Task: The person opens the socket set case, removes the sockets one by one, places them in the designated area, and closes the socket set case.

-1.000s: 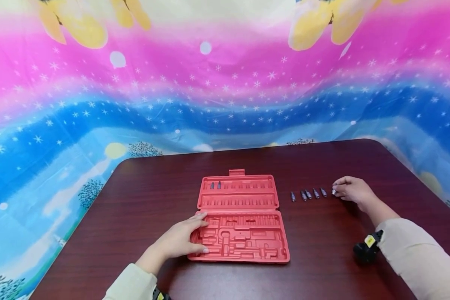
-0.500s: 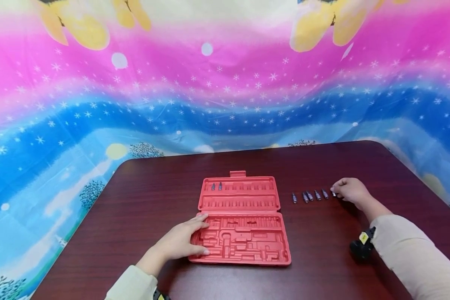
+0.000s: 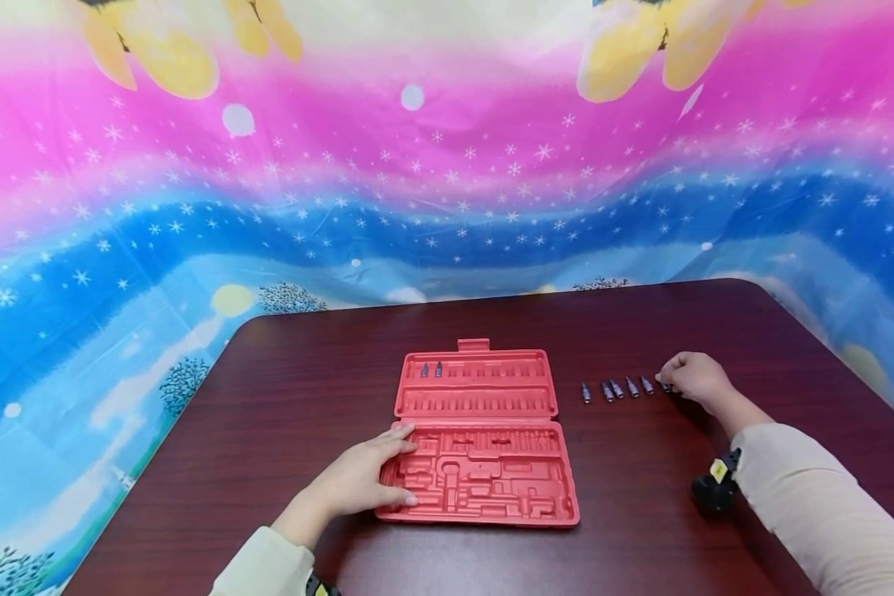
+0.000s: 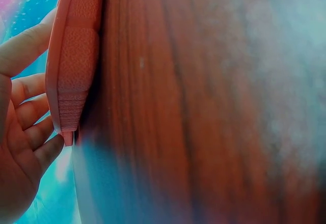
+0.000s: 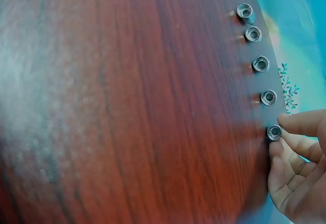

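Observation:
An open red tool case [image 3: 484,439] lies at the table's middle, with two bits [image 3: 430,369] seated in its lid slots. My left hand [image 3: 398,463] rests flat on the case's near left part; in the left wrist view the left hand [image 4: 35,107] sits with its fingers against the case's edge [image 4: 71,71]. To the right lies a row of several small socket bits [image 3: 617,389]. My right hand [image 3: 666,382] pinches the rightmost bit. In the right wrist view that end bit [image 5: 274,132] sits between the thumb and forefinger of the right hand [image 5: 281,132], still on the table.
The dark wooden table [image 3: 305,389] has rounded far corners. A bright pink and blue cloth [image 3: 447,207] hangs behind it. A black wrist camera [image 3: 711,488] sits under my right sleeve, close to the tabletop.
My right hand's fingers have closed a little tighter round the end bit, hiding more of it. The left hand and the case have stayed put.

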The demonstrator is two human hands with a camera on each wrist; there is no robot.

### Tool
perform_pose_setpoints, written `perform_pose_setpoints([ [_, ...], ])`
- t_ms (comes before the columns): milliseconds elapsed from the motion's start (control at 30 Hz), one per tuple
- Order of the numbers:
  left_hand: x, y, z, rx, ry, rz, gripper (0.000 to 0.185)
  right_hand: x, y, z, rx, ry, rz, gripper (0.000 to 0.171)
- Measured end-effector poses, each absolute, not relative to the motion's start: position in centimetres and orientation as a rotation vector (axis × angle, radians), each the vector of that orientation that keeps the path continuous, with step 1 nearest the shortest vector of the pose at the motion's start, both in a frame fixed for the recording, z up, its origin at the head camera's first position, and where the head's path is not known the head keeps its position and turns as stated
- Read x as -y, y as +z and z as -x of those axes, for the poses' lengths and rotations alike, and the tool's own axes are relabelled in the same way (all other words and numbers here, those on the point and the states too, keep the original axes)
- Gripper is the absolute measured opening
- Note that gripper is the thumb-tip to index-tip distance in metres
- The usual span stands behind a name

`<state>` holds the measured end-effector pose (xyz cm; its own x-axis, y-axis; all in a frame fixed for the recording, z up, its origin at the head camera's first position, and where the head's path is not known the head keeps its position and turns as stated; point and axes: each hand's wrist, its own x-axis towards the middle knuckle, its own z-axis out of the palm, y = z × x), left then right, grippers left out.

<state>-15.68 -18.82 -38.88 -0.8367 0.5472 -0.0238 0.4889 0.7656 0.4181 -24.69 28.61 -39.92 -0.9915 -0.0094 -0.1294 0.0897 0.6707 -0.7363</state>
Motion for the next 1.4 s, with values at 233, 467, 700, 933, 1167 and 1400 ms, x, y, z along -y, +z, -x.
perform_pose_setpoints([
  [233, 18.8, -38.8, 15.9, -2.818, 0.594, -0.817, 0.067, -28.8, -39.7, 24.6, -2.754, -1.231, -0.053, 0.021],
  [467, 18.8, -39.0, 15.6, -2.795, 0.604, -0.802, 0.068, -29.1, -39.5, 23.8, -2.756, -1.267, -0.019, 0.025],
  [700, 18.9, -39.1, 15.5, -2.809, 0.606, -0.823, 0.067, -28.3, -38.8, 23.9, -2.750, -1.359, -0.018, 0.032],
  [933, 19.1, -38.8, 15.6, -2.819, 0.608, -0.840, 0.066, -25.4, -37.8, 24.4, -2.668, -1.453, 0.040, 0.040],
  [1167, 19.0, -38.9, 15.6, -2.814, 0.600, -0.852, 0.066, -21.8, -36.2, 23.8, -2.556, -1.558, 0.087, 0.037],
  [1400, 18.9, -39.0, 15.5, -2.818, 0.595, -0.838, 0.066, -18.4, -36.3, 24.1, -2.407, -1.691, 0.131, 0.035],
])
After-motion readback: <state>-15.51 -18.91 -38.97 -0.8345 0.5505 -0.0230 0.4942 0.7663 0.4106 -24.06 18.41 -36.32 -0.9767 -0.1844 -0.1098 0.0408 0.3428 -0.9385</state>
